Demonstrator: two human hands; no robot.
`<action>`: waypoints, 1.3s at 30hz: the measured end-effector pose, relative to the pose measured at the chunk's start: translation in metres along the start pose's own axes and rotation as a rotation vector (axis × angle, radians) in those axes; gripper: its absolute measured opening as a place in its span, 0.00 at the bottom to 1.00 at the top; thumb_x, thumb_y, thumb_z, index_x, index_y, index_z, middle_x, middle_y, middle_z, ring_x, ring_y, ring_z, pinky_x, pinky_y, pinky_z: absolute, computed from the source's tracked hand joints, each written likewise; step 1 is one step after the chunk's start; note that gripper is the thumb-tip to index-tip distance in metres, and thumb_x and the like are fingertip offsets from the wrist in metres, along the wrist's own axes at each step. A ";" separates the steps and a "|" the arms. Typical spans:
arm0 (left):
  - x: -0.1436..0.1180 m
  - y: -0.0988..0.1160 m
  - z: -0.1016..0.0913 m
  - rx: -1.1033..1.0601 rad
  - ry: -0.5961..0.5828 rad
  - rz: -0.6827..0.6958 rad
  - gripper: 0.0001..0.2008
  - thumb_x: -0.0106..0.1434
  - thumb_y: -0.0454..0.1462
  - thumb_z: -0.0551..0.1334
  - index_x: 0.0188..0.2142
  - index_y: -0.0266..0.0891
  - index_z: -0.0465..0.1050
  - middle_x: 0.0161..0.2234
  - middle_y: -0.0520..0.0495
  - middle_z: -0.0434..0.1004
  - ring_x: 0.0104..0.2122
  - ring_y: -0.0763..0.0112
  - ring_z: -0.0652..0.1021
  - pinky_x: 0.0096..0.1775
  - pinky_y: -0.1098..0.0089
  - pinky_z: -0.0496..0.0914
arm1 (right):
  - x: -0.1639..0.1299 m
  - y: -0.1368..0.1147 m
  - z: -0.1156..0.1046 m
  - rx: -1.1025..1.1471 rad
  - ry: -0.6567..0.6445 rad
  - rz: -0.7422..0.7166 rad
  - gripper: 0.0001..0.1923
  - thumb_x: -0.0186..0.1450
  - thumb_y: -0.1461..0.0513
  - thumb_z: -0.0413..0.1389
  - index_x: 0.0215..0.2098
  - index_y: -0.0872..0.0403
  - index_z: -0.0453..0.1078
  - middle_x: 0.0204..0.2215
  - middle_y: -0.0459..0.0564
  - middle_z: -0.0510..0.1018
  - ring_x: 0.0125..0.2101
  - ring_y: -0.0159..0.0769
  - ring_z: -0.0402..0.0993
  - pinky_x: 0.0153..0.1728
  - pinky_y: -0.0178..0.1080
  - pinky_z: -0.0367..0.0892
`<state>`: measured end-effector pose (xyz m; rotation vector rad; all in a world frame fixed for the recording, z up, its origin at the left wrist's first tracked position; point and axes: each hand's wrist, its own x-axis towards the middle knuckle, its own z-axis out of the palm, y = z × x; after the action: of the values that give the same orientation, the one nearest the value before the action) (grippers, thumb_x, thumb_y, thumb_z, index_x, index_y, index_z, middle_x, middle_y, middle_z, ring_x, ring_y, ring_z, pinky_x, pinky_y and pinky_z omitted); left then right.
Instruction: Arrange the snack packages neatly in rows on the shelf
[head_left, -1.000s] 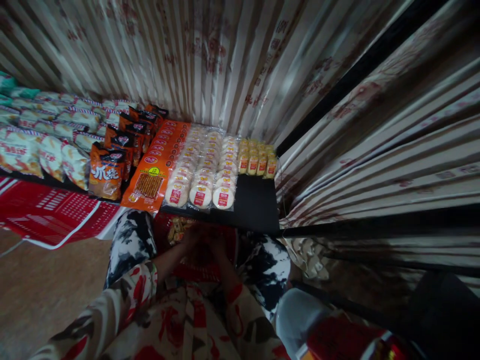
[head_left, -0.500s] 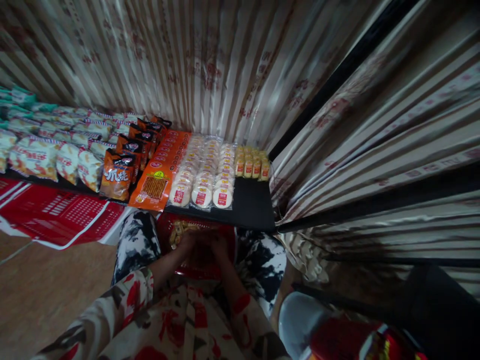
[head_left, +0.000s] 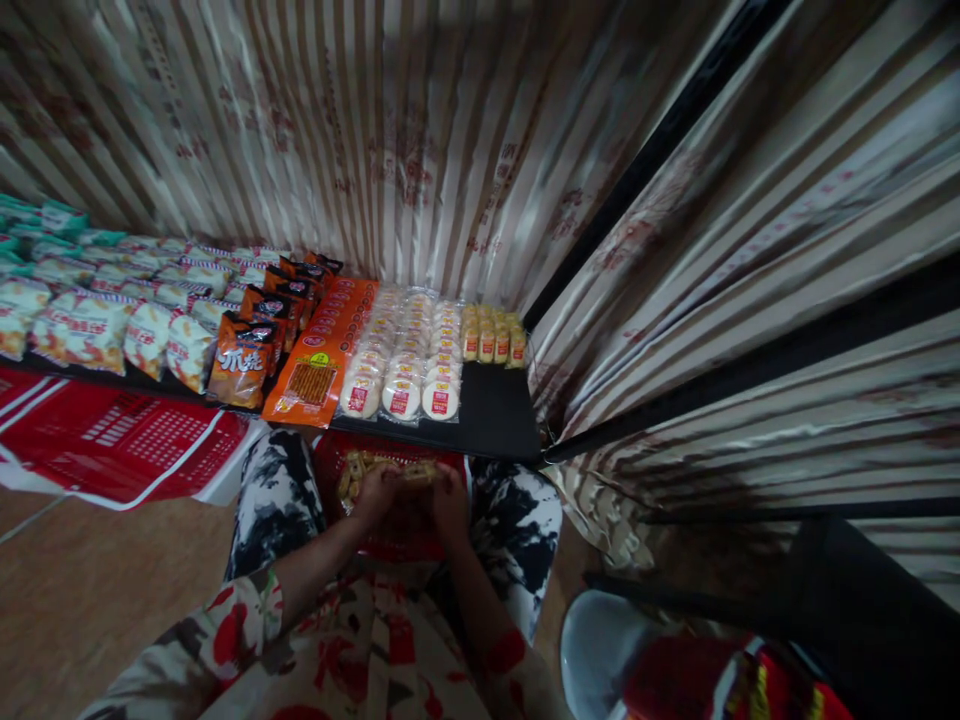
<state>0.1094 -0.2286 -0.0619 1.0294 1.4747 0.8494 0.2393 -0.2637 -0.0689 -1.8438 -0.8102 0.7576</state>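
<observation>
The left hand (head_left: 373,492) and right hand (head_left: 450,500) both hold a snack pack (head_left: 411,472) over the red basket (head_left: 397,530) on the lap. It is dark there, so the fingers are hard to see.

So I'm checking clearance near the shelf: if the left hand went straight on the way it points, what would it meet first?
Probably the front edge of the black shelf, just ahead of the left hand. The hand grips a snack pack over the red basket. Depth is unclear.

A small shop; rows of packaged snacks (head_left: 225,330) on a black shelf (head_left: 499,415)
</observation>
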 end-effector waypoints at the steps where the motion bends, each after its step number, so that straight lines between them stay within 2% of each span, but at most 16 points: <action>1: -0.001 0.001 0.000 0.011 -0.001 0.022 0.03 0.48 0.31 0.63 0.23 0.39 0.70 0.22 0.54 0.71 0.27 0.71 0.74 0.33 0.71 0.70 | -0.001 -0.002 -0.002 0.019 0.002 -0.003 0.15 0.57 0.58 0.50 0.38 0.53 0.73 0.38 0.51 0.80 0.40 0.39 0.75 0.46 0.41 0.66; 7: -0.013 0.014 -0.004 0.150 -0.042 0.261 0.05 0.51 0.30 0.60 0.28 0.39 0.73 0.32 0.51 0.72 0.36 0.71 0.74 0.40 0.70 0.71 | -0.006 -0.013 -0.014 0.165 0.020 -0.017 0.15 0.55 0.58 0.50 0.37 0.53 0.72 0.37 0.50 0.80 0.38 0.38 0.75 0.42 0.40 0.69; 13: -0.026 0.032 0.000 0.108 -0.077 0.375 0.07 0.54 0.31 0.58 0.32 0.40 0.73 0.37 0.48 0.67 0.38 0.71 0.74 0.39 0.69 0.73 | -0.007 -0.029 -0.025 0.299 0.025 -0.041 0.16 0.54 0.55 0.51 0.38 0.53 0.69 0.35 0.51 0.79 0.35 0.38 0.76 0.39 0.41 0.71; 17: -0.030 0.041 0.005 0.088 -0.094 0.428 0.08 0.54 0.31 0.58 0.33 0.39 0.73 0.41 0.47 0.65 0.39 0.70 0.74 0.39 0.68 0.75 | -0.004 -0.044 -0.037 0.213 0.054 -0.093 0.16 0.56 0.55 0.51 0.38 0.54 0.70 0.38 0.53 0.77 0.37 0.38 0.74 0.41 0.40 0.69; 24: -0.034 0.062 0.009 0.184 -0.168 0.531 0.10 0.55 0.31 0.58 0.38 0.40 0.73 0.50 0.43 0.63 0.46 0.67 0.73 0.46 0.65 0.73 | 0.002 -0.069 -0.062 -0.021 0.095 -0.315 0.14 0.59 0.60 0.48 0.37 0.53 0.73 0.37 0.52 0.76 0.41 0.37 0.71 0.47 0.40 0.65; 28: -0.037 0.081 0.009 0.259 -0.225 0.619 0.15 0.54 0.30 0.59 0.42 0.40 0.72 0.52 0.43 0.62 0.51 0.63 0.70 0.52 0.61 0.69 | 0.011 -0.072 -0.069 -0.001 0.092 -0.343 0.14 0.58 0.62 0.48 0.37 0.53 0.74 0.38 0.52 0.76 0.42 0.37 0.71 0.48 0.41 0.65; 31: -0.037 0.095 0.011 0.278 -0.270 0.642 0.17 0.54 0.29 0.58 0.44 0.40 0.72 0.53 0.42 0.62 0.53 0.63 0.69 0.52 0.63 0.69 | 0.018 -0.071 -0.071 0.041 0.096 -0.324 0.15 0.57 0.63 0.49 0.37 0.53 0.75 0.38 0.52 0.76 0.41 0.37 0.71 0.47 0.41 0.67; 39: -0.017 0.132 0.020 0.345 -0.333 0.698 0.14 0.60 0.36 0.56 0.45 0.39 0.72 0.43 0.43 0.69 0.43 0.67 0.73 0.46 0.66 0.70 | 0.031 -0.069 -0.071 0.145 0.068 -0.241 0.15 0.54 0.61 0.51 0.36 0.54 0.76 0.37 0.52 0.75 0.35 0.36 0.73 0.40 0.40 0.70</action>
<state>0.1494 -0.1968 0.0628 1.9072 0.9896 0.8511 0.2994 -0.2528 0.0151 -1.6002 -0.8909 0.5819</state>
